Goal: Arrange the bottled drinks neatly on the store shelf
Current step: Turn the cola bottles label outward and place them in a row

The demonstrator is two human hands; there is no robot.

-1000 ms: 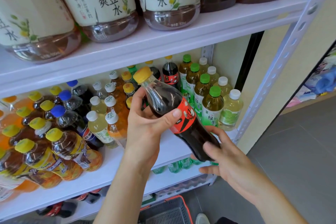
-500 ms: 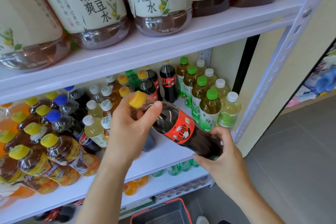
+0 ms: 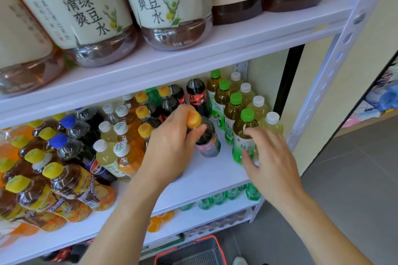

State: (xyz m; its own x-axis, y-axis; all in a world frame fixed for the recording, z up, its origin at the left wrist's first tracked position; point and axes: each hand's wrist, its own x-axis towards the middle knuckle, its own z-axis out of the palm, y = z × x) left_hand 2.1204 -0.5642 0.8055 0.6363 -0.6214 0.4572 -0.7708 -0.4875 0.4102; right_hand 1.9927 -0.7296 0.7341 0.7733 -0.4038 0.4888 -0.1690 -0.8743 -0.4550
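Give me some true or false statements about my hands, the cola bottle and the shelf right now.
1. The left hand grips the cola bottle near its cap. True.
2. The cola bottle lies flat on the shelf. False: it stands roughly upright on it.
3. The right hand holds a bottle. False: its fingers are spread and hold nothing.
4. The green-capped bottles stand to the right of the cola bottle. True.
5. The cola bottle's cap is blue. False: it is yellow-orange.
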